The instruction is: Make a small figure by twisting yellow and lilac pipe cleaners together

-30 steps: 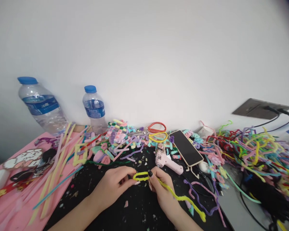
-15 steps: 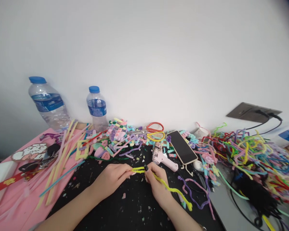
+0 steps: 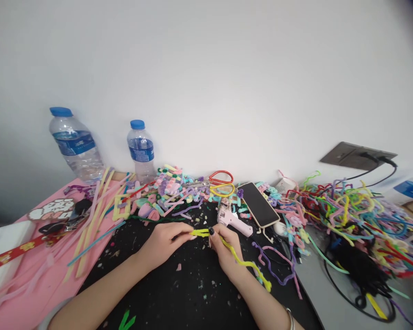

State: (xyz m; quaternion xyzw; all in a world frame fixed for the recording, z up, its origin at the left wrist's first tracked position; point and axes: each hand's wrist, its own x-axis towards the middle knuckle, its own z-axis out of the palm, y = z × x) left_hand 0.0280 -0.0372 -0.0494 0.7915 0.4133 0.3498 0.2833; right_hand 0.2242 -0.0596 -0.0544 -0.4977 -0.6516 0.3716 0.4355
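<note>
Yellow pipe cleaner [image 3: 251, 264], doubled over, strung between both hands over middle of black desk [image 3: 158, 293]. Left hand [image 3: 172, 243]: fingers pinching folded end. Right hand [image 3: 225, 245]: fingers pinching other end of doubled bit, loose tail wiggling off towards 4 o'clock. Pink glue gun [image 3: 239, 223] at right hand's 1 o'clock, phone [image 3: 259, 205] roughly 2 o'clock from fold, pipe cleaner heap [image 3: 347, 208] way out near 3.

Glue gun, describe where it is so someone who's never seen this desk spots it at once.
From the white wall, look down to the black work surface. Just beyond the person's right hand, left of the smartphone, lies the glue gun. It is smooth, pale pink and pistol-shaped, unlike the fuzzy pipe cleaners strewn around.
</note>
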